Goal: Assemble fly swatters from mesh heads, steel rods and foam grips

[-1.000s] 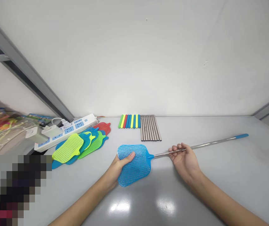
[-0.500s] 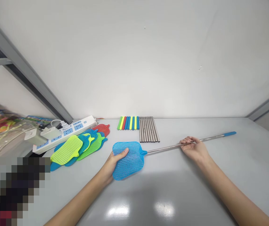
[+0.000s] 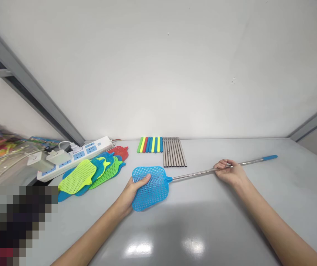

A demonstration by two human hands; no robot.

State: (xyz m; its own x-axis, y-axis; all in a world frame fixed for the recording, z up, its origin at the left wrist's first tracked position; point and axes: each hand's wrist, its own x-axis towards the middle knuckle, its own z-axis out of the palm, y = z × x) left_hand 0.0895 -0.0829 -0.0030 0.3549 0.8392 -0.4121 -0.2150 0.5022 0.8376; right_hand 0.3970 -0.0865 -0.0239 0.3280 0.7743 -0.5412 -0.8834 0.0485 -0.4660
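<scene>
A blue fly swatter (image 3: 155,194) with a perforated head spans both hands. My left hand (image 3: 130,194) grips the head at its left edge, thumb on top and the other fingers hidden beneath. From the head's neck a thin metal rod (image 3: 193,175) runs right to a blue grip (image 3: 269,157). My right hand (image 3: 229,171) is closed around the rod past its middle, palm partly turned up. Behind the swatter lie a row of coloured grips (image 3: 149,145), in green, yellow, red and blue, and a row of metal rods (image 3: 174,152).
Several loose swatter heads (image 3: 77,177) in yellow, blue, green and red overlap on the left of the grey table (image 3: 202,229). Beside them lies a white power strip (image 3: 103,143) with plugged-in adapters (image 3: 40,162). Colourful plastic-wrapped items (image 3: 0,147) sit at far left. A wall (image 3: 175,74) rises behind.
My right hand has shifted very slightly to the right along the rod. My left hand keeps its hold on the swatter head; the view has moved a little.
</scene>
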